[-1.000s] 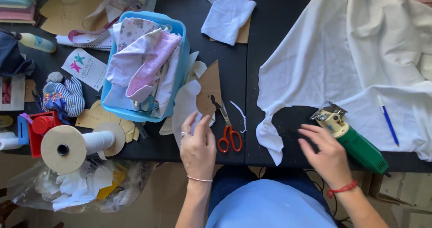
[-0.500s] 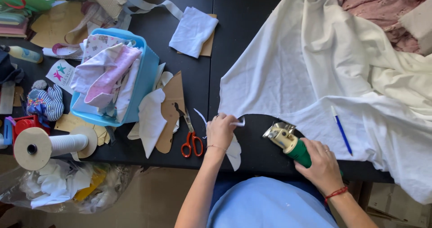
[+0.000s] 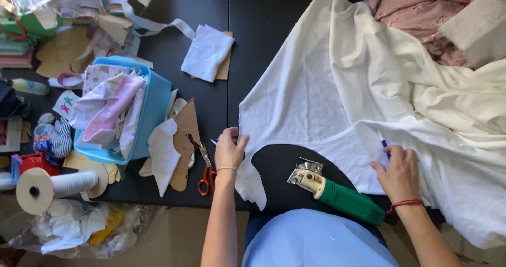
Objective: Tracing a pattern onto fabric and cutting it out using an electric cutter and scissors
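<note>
Black worktop (image 3: 211,109) fills the head view, and its near edge is met by a bare floor strip at the bottom. White fabric (image 3: 316,104) is spread over the right half of the worktop; its far right portion runs past the frame edge, and a curved cut-out in its near edge exposes the dark surface. The left hand (image 3: 230,150) is closed in a pinch on the left edge of the white fabric, thumb and fingertips pressed together on the cloth. The right hand (image 3: 400,171) is laid on the fabric at the right side of the cut-out, fingers curled over a blue pen (image 3: 385,145); most of the pen is covered, so it cannot be determined whether the grip is closed on it or merely rests over it. A green electric cutter (image 3: 337,193) lies between the two hands, on the exposed worktop, touched by neither; its rear end is hidden behind the blue garment at the bottom edge. Red-handled scissors (image 3: 204,173) lie just left of the left hand, partly on brown card pieces (image 3: 182,146). A blue tub (image 3: 153,114) of folded cloths stands further left. Pink fabric (image 3: 416,14) is cut off at the upper right corner.
</note>
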